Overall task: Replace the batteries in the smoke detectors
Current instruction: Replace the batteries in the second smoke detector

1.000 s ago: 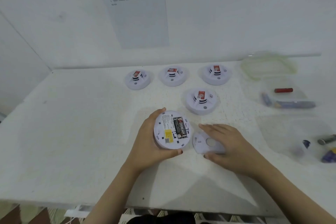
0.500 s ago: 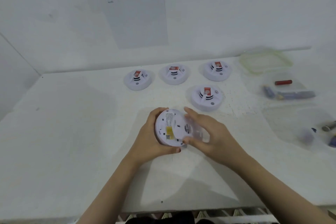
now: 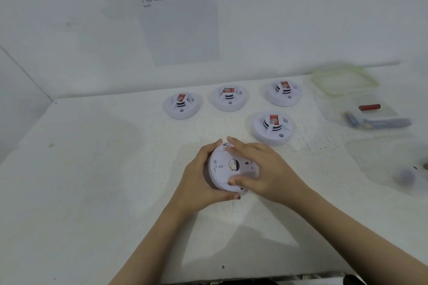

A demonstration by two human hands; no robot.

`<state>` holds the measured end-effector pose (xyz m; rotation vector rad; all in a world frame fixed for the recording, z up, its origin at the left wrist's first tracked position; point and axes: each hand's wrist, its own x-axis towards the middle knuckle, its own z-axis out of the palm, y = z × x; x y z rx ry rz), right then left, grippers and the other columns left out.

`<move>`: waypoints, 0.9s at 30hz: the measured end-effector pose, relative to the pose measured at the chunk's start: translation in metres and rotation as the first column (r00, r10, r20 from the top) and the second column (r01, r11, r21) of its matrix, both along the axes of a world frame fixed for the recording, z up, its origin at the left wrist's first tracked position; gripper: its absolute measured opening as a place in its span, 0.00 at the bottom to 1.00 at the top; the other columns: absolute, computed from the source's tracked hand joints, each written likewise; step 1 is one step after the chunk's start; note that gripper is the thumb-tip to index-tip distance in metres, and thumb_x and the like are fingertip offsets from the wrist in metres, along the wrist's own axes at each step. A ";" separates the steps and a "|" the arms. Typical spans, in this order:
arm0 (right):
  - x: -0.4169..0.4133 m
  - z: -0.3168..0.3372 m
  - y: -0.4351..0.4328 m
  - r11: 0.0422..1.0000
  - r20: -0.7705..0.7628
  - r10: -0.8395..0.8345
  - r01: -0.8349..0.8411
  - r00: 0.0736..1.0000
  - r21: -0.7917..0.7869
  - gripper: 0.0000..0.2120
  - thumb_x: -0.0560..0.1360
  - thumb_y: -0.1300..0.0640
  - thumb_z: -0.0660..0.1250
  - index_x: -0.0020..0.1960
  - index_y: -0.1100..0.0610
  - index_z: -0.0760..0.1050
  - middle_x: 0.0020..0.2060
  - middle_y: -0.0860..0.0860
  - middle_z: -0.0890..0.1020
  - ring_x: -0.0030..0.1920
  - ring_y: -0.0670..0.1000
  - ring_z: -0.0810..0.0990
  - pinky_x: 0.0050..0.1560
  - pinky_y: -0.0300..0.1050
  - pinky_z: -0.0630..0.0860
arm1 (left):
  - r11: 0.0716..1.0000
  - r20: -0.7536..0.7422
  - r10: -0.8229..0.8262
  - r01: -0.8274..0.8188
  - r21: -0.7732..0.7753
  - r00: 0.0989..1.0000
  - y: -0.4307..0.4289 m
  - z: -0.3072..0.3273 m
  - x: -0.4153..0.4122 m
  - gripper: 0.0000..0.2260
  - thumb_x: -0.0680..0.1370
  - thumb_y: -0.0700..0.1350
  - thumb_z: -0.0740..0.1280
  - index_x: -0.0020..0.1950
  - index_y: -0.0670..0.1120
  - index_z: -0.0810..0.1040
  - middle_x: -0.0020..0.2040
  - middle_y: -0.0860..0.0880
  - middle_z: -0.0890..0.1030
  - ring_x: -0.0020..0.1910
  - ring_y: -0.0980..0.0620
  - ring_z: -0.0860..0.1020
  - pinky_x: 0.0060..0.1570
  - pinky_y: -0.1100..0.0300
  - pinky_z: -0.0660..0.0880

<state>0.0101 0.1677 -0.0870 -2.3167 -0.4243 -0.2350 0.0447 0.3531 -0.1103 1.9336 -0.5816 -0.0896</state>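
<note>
**Both hands clasp one smoke detector**

Left hand (image 3: 199,178) grips the smoke detector (image 3: 222,166) from its left side. The fingers curl round the rim, with a fingertip at the top edge and the thumb under the bottom edge. Right hand (image 3: 261,169) covers the right half of the same unit. Its forefinger reaches the upper edge and its thumb presses the lower part of the back, so the unit is pinched between them.

The smoke detector is at the centre of the frame, tilted so its flat white back faces the camera. It is low over the white tabletop (image 3: 92,180); whether it touches the surface cannot be told. A small round opening in the middle of the back shows yellow and black.

Beyond the hands, a row of three detectors (image 3: 229,98) stands face up across the upper centre. A fourth detector (image 3: 272,127) stands nearer, just up and right of the right hand. Each has a red label on its raised middle.

At the upper right lies a clear lid with a green rim (image 3: 345,81). Below it are a red battery (image 3: 369,107) and some blue batteries (image 3: 375,121), all blurred. A printed sheet (image 3: 178,18) hangs on the wall at top centre.
</note>
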 end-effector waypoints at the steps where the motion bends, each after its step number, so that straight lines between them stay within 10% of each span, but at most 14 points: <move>1: 0.000 0.000 0.000 1.000 -0.015 -0.020 0.020 1.000 0.011 0.37 0.66 0.49 0.72 0.72 0.50 0.63 0.60 0.41 0.77 0.57 0.41 0.72 0.59 0.24 0.60 | 1.000 0.001 -0.004 0.004 0.000 1.000 0.000 0.000 0.000 0.45 0.56 0.43 0.84 0.69 0.51 0.68 0.61 0.60 0.76 0.62 0.56 0.76 0.56 0.60 0.77; 13: -0.007 0.004 -0.007 0.995 -0.175 -0.031 0.047 0.984 0.089 0.36 0.69 0.55 0.74 0.70 0.39 0.60 0.64 0.34 0.69 0.64 0.34 0.67 0.61 0.25 0.63 | 0.998 0.027 -0.057 0.057 -0.005 0.998 0.001 0.001 0.000 0.45 0.59 0.46 0.84 0.72 0.48 0.67 0.65 0.57 0.75 0.65 0.56 0.73 0.60 0.65 0.73; 27: 0.001 0.000 -0.019 0.990 0.013 0.009 -0.007 1.000 -0.142 0.29 0.68 0.52 0.74 0.67 0.53 0.72 0.55 0.40 0.71 0.57 0.43 0.69 0.58 0.34 0.63 | 0.997 0.026 -0.069 0.070 -0.045 0.997 0.001 0.003 0.000 0.42 0.58 0.41 0.83 0.69 0.47 0.70 0.62 0.58 0.77 0.63 0.56 0.75 0.56 0.69 0.72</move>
